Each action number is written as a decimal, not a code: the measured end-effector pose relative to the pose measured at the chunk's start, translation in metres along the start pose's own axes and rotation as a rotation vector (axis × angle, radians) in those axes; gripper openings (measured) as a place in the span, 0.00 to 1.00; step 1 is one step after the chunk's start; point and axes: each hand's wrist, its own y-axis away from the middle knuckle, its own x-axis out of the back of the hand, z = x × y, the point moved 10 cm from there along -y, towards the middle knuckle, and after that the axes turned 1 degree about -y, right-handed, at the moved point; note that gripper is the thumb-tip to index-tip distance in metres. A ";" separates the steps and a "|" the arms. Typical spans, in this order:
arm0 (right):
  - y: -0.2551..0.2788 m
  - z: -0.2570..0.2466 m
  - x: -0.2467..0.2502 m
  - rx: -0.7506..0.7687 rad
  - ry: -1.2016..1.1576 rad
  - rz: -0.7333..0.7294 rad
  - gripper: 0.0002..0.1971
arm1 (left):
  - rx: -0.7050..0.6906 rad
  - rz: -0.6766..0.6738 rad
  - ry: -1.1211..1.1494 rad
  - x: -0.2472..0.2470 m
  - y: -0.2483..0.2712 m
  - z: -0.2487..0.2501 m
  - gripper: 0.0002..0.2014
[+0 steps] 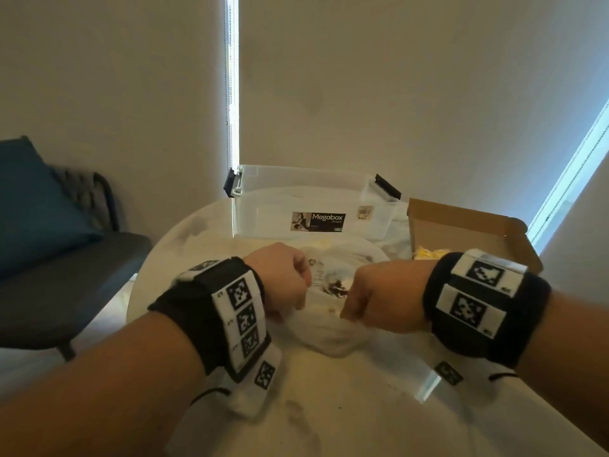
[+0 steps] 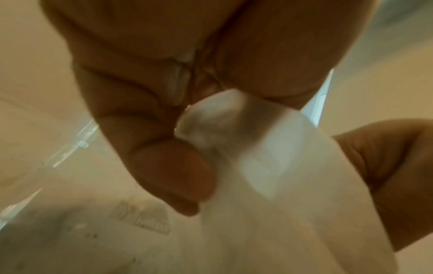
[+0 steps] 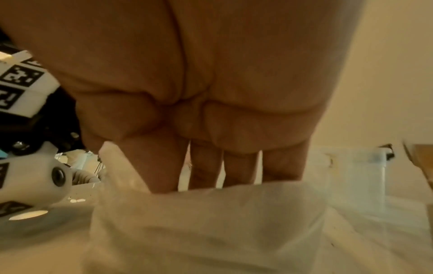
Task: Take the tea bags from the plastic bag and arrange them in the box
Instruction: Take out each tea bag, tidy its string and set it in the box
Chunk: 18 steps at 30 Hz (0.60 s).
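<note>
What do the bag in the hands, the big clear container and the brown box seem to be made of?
Bag: thin, cloudy-white plastic film; it crumples and shows contents faintly. Container: hard, glossy clear plastic; the wall shows through it. Brown box: matte cardboard, probably, with folded flaps.

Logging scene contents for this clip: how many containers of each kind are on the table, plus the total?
Plastic bag, gripped by the left hand and the right hand: 1
Clear plastic storage box: 1
Cardboard box, open: 1
Total: 3
</note>
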 end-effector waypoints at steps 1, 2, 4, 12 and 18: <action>0.001 0.002 -0.003 -0.004 -0.003 -0.011 0.20 | -0.009 0.003 0.002 0.001 0.000 0.000 0.11; 0.001 0.004 -0.005 -0.006 -0.009 -0.014 0.20 | -0.013 0.001 0.003 0.001 0.000 0.001 0.11; 0.000 0.009 -0.006 -0.008 -0.039 -0.009 0.19 | -0.011 -0.022 0.013 0.000 0.002 0.002 0.11; 0.001 0.011 -0.006 -0.004 -0.118 0.108 0.12 | -0.048 0.020 0.010 0.007 0.007 -0.001 0.34; -0.006 0.028 0.008 -0.135 -0.383 0.306 0.18 | -0.097 -0.007 0.080 0.003 0.011 0.004 0.40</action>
